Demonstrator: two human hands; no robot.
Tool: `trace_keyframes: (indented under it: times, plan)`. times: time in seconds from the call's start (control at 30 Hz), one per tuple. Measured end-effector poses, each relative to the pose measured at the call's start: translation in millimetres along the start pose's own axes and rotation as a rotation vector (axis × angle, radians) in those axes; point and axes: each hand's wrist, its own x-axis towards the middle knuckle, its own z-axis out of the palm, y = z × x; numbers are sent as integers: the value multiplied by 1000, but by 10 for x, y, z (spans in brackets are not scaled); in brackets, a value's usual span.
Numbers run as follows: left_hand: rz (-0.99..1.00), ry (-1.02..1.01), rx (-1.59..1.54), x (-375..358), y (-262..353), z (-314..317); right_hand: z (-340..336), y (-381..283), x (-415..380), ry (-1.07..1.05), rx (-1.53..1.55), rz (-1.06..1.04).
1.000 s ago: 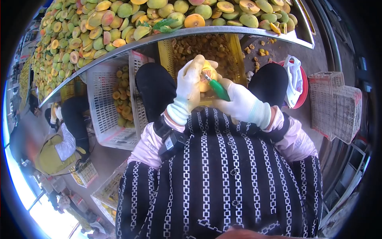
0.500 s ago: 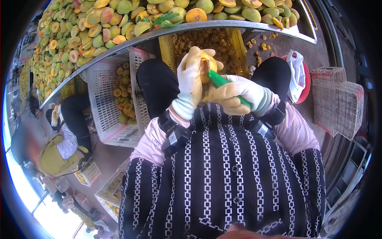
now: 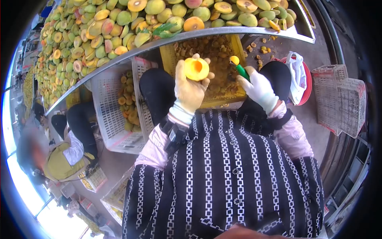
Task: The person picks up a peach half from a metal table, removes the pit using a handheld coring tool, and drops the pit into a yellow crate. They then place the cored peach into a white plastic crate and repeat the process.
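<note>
My gloved left hand [image 3: 188,92] cradles a halved yellow peach [image 3: 202,73], cut face up with an orange hollow in its middle. My gloved right hand [image 3: 259,88] grips a green-handled pitting tool [image 3: 242,73], held apart from the fruit to its right. A rounded orange-yellow piece [image 3: 234,60] sits at the tool's tip; the tip itself is covered. Below both hands stands a yellow crate [image 3: 237,46] holding brownish scraps and pits.
A metal-edged table [image 3: 187,35] heaped with peach halves lies ahead. Left of my knees is a white crate [image 3: 104,115] with cut peaches. At right are a red bucket [image 3: 307,85] with a white bag [image 3: 295,75] and stacked crates [image 3: 342,101]. Another person [image 3: 65,159] sits at left.
My hands have parted: the right drew the pitting tool away to the right, with an orange piece now at its tip. The left turned the peach half's cut face up.
</note>
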Motion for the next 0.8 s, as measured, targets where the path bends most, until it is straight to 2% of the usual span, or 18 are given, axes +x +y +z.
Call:
trace_keyframes:
  times: [0.07,0.1,0.13,0.17,0.2,0.27,0.33,0.4,0.47,0.5,0.53,0.57,0.6,0.67,0.8]
  plan:
    - [10,-36,52,-42,-30,102,-354,-385,59,-431,962,559]
    - [17,-60,127,-32,-55,117,-444,-593,85,-464,807,524]
    - [28,-82,202,-43,-66,160,-221,-517,76,-193,457,-28]
    - [26,-22,239,-69,-95,221,-115,-432,46,-53,246,-120]
    - [51,-66,302,-83,-100,222,-93,-483,54,87,36,-207]
    - [-25,-163,277,-110,5,176,-102,-372,183,214,-192,3]
    - [-3,-248,225,-108,57,192,-219,-291,221,304,-207,-63]
    - [5,-328,172,-134,69,244,-261,-359,168,346,32,-130]
    - [99,-348,157,-114,40,377,-175,-148,213,182,-151,-32]
    - [83,-384,108,-107,64,397,-201,-149,209,217,-68,-30]
    - [125,-397,187,-150,88,493,-234,-165,205,253,14,-37]
    - [140,-369,256,-150,108,555,-248,-152,228,280,164,-37]
    - [147,-326,324,-170,123,596,-420,-369,216,136,631,204]
    - [164,-369,318,-164,133,691,-630,-531,223,-90,1106,350]
    - [181,-427,240,-129,170,924,-723,-855,285,-80,1207,186]
